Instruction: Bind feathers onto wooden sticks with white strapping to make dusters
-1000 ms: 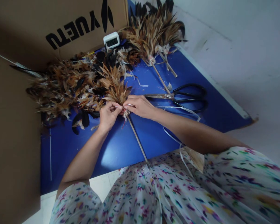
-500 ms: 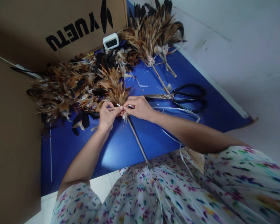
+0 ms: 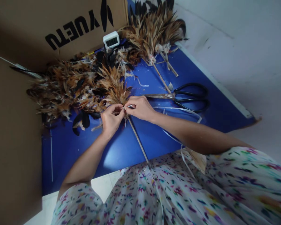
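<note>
A feather duster (image 3: 114,87) of brown feathers on a thin wooden stick (image 3: 138,140) lies in front of me, its stick pointing at my body. My left hand (image 3: 111,119) pinches at the base of the feathers, thumb and fingers together on what looks like the white strip. Right beside it, fingertips nearly touching, my right hand (image 3: 140,107) is closed on the white plastic strip (image 3: 178,108), which loops away to the right beneath my forearm. The binding under my fingertips is mostly hidden.
Loose brown and black feathers (image 3: 67,84) are heaped at the left. Large black-handled scissors (image 3: 192,97) lie right of my hands. Behind are more feather bundles on sticks (image 3: 152,31), a white digital clock (image 3: 111,40) and a cardboard box (image 3: 81,18). Everything lies on a blue table (image 3: 75,156).
My left hand has turned slightly and its fingers now curl closer to the right hand. The white end that showed by the left thumb is hidden. My right hand has barely moved.
</note>
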Demonstrator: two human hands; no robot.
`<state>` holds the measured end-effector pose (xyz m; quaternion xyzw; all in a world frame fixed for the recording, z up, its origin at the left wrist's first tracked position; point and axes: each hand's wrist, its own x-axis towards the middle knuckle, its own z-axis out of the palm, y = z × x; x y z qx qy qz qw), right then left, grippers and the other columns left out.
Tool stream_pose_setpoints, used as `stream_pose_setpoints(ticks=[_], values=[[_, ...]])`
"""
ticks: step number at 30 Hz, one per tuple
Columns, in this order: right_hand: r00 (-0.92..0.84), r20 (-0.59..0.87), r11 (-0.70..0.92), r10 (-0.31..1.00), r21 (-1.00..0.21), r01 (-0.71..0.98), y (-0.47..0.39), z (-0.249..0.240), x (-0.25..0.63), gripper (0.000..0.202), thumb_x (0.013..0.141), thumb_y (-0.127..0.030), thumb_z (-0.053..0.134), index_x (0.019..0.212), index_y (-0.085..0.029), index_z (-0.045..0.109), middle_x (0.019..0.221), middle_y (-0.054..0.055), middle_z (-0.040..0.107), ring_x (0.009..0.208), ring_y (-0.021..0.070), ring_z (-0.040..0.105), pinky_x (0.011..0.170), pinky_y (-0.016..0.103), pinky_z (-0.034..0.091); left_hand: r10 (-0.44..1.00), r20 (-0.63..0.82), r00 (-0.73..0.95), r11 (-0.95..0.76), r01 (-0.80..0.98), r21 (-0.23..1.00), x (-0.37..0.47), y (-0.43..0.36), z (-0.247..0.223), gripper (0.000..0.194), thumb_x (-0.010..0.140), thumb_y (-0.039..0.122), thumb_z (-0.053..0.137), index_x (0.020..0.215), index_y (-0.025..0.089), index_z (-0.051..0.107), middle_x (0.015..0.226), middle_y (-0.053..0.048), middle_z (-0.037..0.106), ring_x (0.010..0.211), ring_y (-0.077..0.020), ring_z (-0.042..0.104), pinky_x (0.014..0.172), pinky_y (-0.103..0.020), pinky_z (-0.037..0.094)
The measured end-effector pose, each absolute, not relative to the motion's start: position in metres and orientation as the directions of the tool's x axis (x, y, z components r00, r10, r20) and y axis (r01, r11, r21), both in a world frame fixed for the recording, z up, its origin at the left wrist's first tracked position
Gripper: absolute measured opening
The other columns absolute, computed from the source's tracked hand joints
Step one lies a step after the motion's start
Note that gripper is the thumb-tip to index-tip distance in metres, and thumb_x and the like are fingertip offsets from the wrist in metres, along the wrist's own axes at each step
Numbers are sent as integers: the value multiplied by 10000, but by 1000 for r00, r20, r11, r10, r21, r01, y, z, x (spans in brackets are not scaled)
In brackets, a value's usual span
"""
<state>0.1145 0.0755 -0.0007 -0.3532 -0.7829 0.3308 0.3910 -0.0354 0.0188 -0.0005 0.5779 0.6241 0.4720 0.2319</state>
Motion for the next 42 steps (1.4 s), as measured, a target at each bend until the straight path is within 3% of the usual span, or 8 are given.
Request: stream_pose_setpoints(ticks=[5, 8, 16, 23, 27, 34, 42], values=[[-441, 399, 545, 804, -791, 278, 74, -2, 114, 136, 717, -112, 586, 697, -137, 718, 658, -4, 586, 559, 75, 444, 597, 224, 352, 891, 440, -115, -239, 704, 669, -35, 16, 5, 107, 776, 207, 644, 830, 184, 734, 761, -17, 710, 683, -121, 636, 674, -241, 515], [-438, 408, 552, 801, -787, 276, 73, -3, 114, 136, 717, -111, 585, 697, -136, 718, 656, -2, 586, 561, 79, 445, 597, 227, 351, 874, 477, -91, -267, 731, 628, -33, 15, 7, 110, 790, 203, 635, 821, 195, 740, 804, -27, 718, 734, -134, 640, 710, -257, 510], [-430, 384, 527, 817, -800, 287, 72, -2, 113, 135, 715, -114, 590, 695, -138, 721, 644, -4, 577, 562, 81, 446, 596, 229, 342, 875, 471, -111, -243, 740, 627, -35, 13, 1, 130, 815, 227, 623, 888, 202, 728, 768, -11, 697, 670, -122, 612, 685, -251, 498], [-427, 406, 546, 808, -787, 287, 72, -2, 113, 137, 714, -110, 590, 703, -127, 725, 633, -6, 567, 546, 75, 427, 590, 228, 335, 847, 529, -50, -316, 754, 577, -36, 13, 1, 129, 835, 219, 610, 868, 187, 731, 823, -35, 714, 747, -133, 641, 731, -256, 505], [-428, 394, 538, 814, -789, 296, 71, -2, 113, 133, 722, -121, 591, 704, -139, 722, 635, -9, 566, 550, 78, 428, 588, 228, 333, 869, 487, -87, -261, 756, 600, -36, 12, 1, 124, 835, 231, 610, 876, 202, 723, 779, -17, 703, 685, -128, 623, 692, -258, 505], [-428, 408, 553, 806, -777, 301, 71, -3, 113, 137, 729, -121, 585, 704, -139, 718, 637, -6, 565, 553, 81, 428, 588, 231, 334, 866, 496, -61, -288, 750, 595, -37, 12, 1, 131, 842, 233, 606, 871, 208, 731, 855, -40, 701, 801, -152, 633, 779, -293, 503], [-446, 390, 551, 805, -771, 320, 71, 0, 115, 129, 752, -135, 590, 722, -142, 715, 646, -9, 552, 569, 84, 431, 599, 236, 329, 918, 391, -62, -212, 758, 617, -37, 14, 4, 96, 838, 212, 588, 825, 191, 681, 790, -35, 645, 744, -153, 574, 699, -274, 448]])
